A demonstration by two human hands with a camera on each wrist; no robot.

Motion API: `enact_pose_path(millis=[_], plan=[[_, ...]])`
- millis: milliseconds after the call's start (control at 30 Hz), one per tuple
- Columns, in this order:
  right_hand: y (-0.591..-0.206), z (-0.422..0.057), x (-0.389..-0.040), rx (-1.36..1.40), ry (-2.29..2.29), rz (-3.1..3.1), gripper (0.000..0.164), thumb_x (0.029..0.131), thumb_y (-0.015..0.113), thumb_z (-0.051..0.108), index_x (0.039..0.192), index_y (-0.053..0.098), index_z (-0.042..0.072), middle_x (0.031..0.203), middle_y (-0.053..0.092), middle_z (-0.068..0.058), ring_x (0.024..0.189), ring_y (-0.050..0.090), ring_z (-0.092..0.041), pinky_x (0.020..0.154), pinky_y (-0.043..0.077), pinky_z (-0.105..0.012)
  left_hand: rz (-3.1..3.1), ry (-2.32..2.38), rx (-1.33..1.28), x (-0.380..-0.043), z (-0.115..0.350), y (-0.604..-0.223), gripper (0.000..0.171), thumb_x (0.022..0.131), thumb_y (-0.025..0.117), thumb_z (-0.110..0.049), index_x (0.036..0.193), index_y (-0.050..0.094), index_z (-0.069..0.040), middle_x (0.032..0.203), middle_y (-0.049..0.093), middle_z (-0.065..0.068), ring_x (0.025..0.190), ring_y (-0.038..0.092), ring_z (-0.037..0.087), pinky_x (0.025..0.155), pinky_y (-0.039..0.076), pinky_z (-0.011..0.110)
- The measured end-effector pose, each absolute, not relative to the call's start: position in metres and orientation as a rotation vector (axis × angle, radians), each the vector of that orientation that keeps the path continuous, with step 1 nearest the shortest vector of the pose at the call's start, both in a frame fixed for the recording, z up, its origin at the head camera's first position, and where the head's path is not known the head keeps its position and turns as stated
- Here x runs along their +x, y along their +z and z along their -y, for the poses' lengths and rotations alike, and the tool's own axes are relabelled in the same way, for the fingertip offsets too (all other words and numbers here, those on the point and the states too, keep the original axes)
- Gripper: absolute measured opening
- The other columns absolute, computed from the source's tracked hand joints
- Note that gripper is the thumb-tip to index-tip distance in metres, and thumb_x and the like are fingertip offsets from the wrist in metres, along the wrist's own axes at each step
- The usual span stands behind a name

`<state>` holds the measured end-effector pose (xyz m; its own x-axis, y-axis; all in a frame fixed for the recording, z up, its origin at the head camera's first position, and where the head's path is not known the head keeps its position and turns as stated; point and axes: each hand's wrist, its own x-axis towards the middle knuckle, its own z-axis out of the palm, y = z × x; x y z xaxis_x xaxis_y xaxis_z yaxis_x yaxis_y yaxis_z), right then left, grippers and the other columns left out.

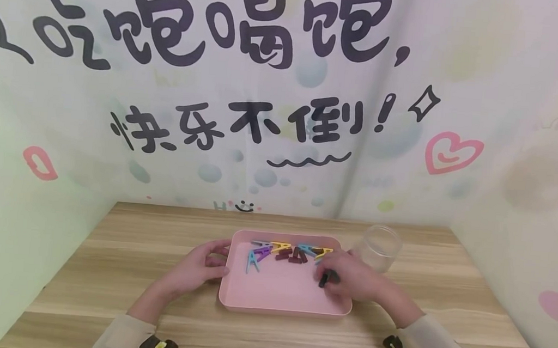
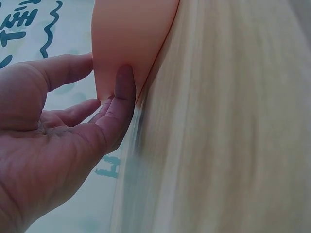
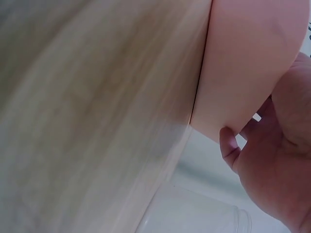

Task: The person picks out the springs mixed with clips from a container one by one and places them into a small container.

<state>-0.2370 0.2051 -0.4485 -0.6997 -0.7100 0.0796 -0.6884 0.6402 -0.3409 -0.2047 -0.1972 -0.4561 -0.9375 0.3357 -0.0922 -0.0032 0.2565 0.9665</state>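
Observation:
A shallow pink tray (image 1: 279, 299) lies on the wooden table. Along its far side are several blue, yellow and purple clothespins (image 1: 252, 259) and several short dark-brown pieces (image 1: 295, 260). My left hand (image 1: 200, 266) rests its fingertips against the tray's left wall; in the left wrist view a finger presses that outer wall (image 2: 131, 29). Over the tray's right side, my right hand (image 1: 352, 275) pinches a small dark object (image 1: 324, 278), largely covered by the fingers. The right wrist view shows that hand (image 3: 279, 155) at the tray's outer wall, its held object hidden.
A clear round jar (image 1: 382, 247) stands behind the right hand, beyond the tray's right edge. Wooden table surface (image 1: 156, 230) surrounds the tray. A printed cloth wall (image 1: 238, 187) closes off the back, with walls on both sides.

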Motion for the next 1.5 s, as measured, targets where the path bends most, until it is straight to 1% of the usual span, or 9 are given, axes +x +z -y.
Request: enact_pose_path(millis=[433, 767, 933, 1100, 1200, 1267, 1333, 1433, 1500], plan=[[-0.444, -0.202, -0.236, -1.156, -0.507, -2.784, 0.02, 0.09, 0.084, 0.011, 0.1, 0.077, 0.028, 0.104, 0.068, 0.018, 0.109, 0.057, -0.011, 0.086, 0.034, -0.045, -2.247, 1.734, 0.302, -0.204, 0.197, -0.456, 0.07, 0.1, 0.069, 0.001, 0.16, 0.036, 0.005, 0.148, 0.05, 0.028, 0.127, 0.062, 0.042, 0.096, 0.062, 0.042], [-0.448, -0.204, -0.237, -1.189, -0.629, -2.785, 0.02, 0.092, 0.085, 0.015, 0.101, 0.076, 0.03, 0.104, 0.067, 0.023, 0.117, 0.056, -0.013, 0.086, 0.031, -0.044, -2.242, 1.738, 0.31, -0.203, 0.198, -0.455, 0.07, 0.1, 0.069, 0.001, 0.16, 0.034, 0.006, 0.148, 0.05, 0.028, 0.128, 0.061, 0.043, 0.097, 0.062, 0.042], [-0.446, -0.206, -0.235, -1.177, -0.653, -2.807, 0.02, 0.092, 0.084, 0.015, 0.103, 0.076, 0.03, 0.106, 0.068, 0.022, 0.112, 0.06, -0.013, 0.087, 0.032, -0.044, -2.238, 1.742, 0.309, -0.203, 0.197, -0.455, 0.07, 0.1, 0.069, 0.002, 0.16, 0.034, 0.006, 0.147, 0.05, 0.029, 0.127, 0.061, 0.043, 0.097, 0.062, 0.042], [-0.446, -0.208, -0.236, -1.155, -0.675, -2.824, 0.022, 0.093, 0.083, 0.015, 0.104, 0.076, 0.031, 0.107, 0.068, 0.022, 0.113, 0.061, -0.013, 0.088, 0.033, -0.044, -2.232, 1.748, 0.306, -0.203, 0.197, -0.456, 0.07, 0.099, 0.069, 0.003, 0.16, 0.035, 0.005, 0.147, 0.049, 0.029, 0.125, 0.062, 0.042, 0.096, 0.062, 0.042], [-0.445, -0.21, -0.235, -1.152, -0.706, -2.828, 0.023, 0.093, 0.082, 0.012, 0.105, 0.076, 0.031, 0.115, 0.07, 0.015, 0.114, 0.061, -0.015, 0.09, 0.034, -0.045, -2.235, 1.751, 0.31, -0.204, 0.197, -0.456, 0.07, 0.099, 0.069, 0.003, 0.16, 0.035, 0.004, 0.147, 0.049, 0.029, 0.125, 0.062, 0.041, 0.095, 0.062, 0.041], [-0.442, -0.211, -0.235, -1.151, -0.73, -2.828, 0.023, 0.094, 0.081, 0.011, 0.106, 0.077, 0.03, 0.123, 0.071, 0.008, 0.109, 0.061, -0.015, 0.09, 0.037, -0.045, -2.239, 1.751, 0.31, -0.204, 0.197, -0.457, 0.07, 0.099, 0.07, 0.003, 0.16, 0.036, 0.004, 0.147, 0.049, 0.03, 0.125, 0.062, 0.042, 0.095, 0.062, 0.041], [-0.439, -0.211, -0.234, -1.146, -0.766, -2.817, 0.023, 0.094, 0.08, 0.008, 0.105, 0.078, 0.028, 0.127, 0.07, 0.001, 0.098, 0.061, -0.015, 0.087, 0.043, -0.04, -2.241, 1.751, 0.312, -0.204, 0.198, -0.458, 0.07, 0.099, 0.069, 0.003, 0.16, 0.036, 0.004, 0.147, 0.049, 0.03, 0.126, 0.062, 0.042, 0.095, 0.062, 0.041], [-0.435, -0.211, -0.234, -1.137, -0.827, -2.79, 0.022, 0.093, 0.08, 0.006, 0.106, 0.079, 0.023, 0.118, 0.07, 0.001, 0.08, 0.058, -0.014, 0.073, 0.05, -0.029, -2.248, 1.747, 0.316, -0.204, 0.198, -0.458, 0.069, 0.099, 0.069, 0.002, 0.16, 0.036, 0.004, 0.147, 0.049, 0.03, 0.126, 0.062, 0.042, 0.096, 0.062, 0.041], [-0.433, -0.211, -0.234, -1.131, -0.871, -2.77, 0.02, 0.093, 0.079, 0.004, 0.106, 0.079, 0.019, 0.109, 0.07, 0.005, 0.075, 0.058, -0.014, 0.065, 0.052, -0.026, -2.248, 1.749, 0.317, -0.204, 0.198, -0.458, 0.069, 0.099, 0.069, 0.003, 0.16, 0.036, 0.005, 0.147, 0.049, 0.03, 0.126, 0.062, 0.043, 0.096, 0.062, 0.041]])
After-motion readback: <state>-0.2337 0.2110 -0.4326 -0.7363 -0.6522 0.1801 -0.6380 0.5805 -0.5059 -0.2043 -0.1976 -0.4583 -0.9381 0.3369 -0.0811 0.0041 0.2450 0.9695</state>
